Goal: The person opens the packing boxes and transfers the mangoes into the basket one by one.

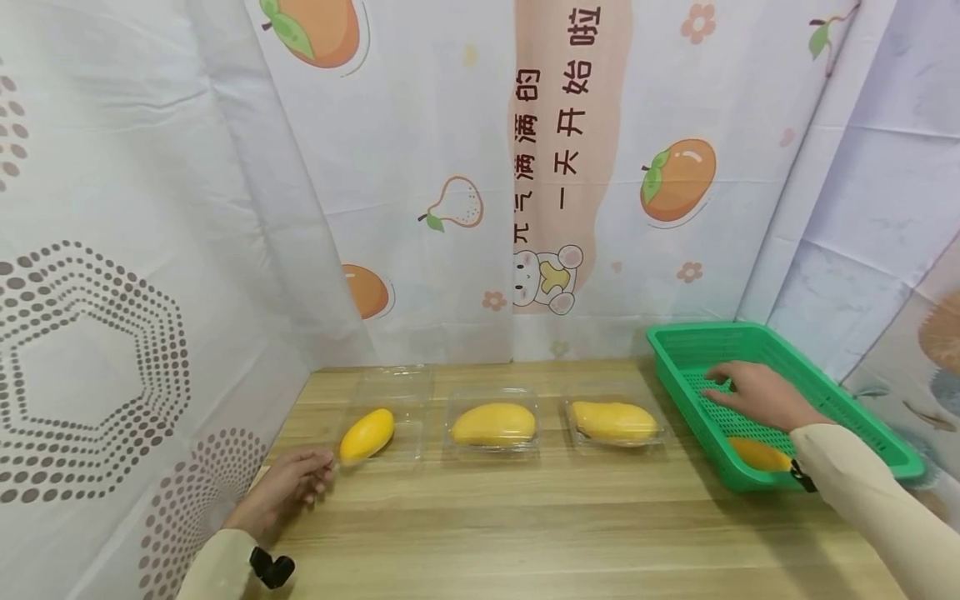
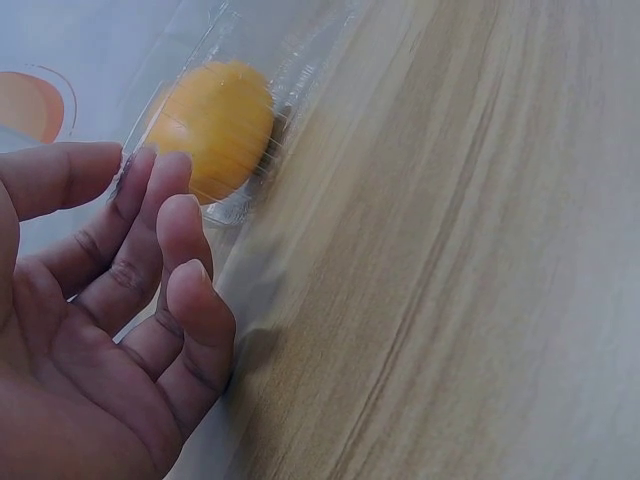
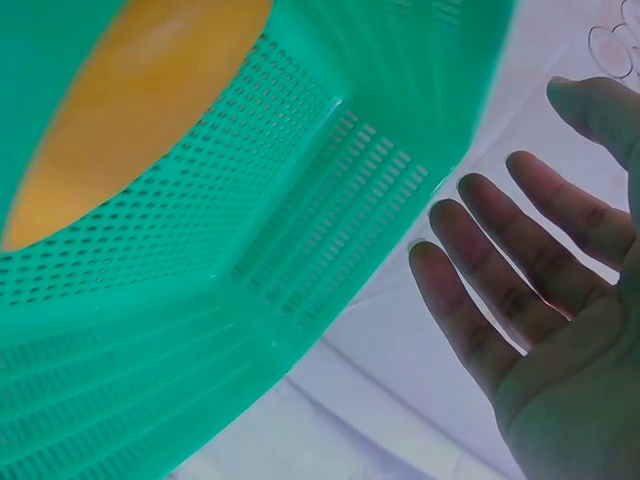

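Note:
My left hand [image 1: 288, 483] is at the near left corner of an open clear plastic clamshell box [image 1: 408, 437]. In the left wrist view, the thumb and a fingertip meet at the box's edge and pinch it. A yellow mango [image 1: 367, 435] lies in that box. My right hand [image 1: 761, 393] hovers over the green basket [image 1: 690, 425], fingers spread and holding nothing. Another mango [image 1: 759, 455] rests at the basket's near end, partly hidden by the right forearm in the head view.
To the right of the open box stand two more clear boxes, one with a mango [image 1: 493, 425] and one with another mango [image 1: 613, 422]. They sit on a wooden table [image 1: 525, 517]. Printed curtains [image 1: 420, 108] hang behind and along both sides.

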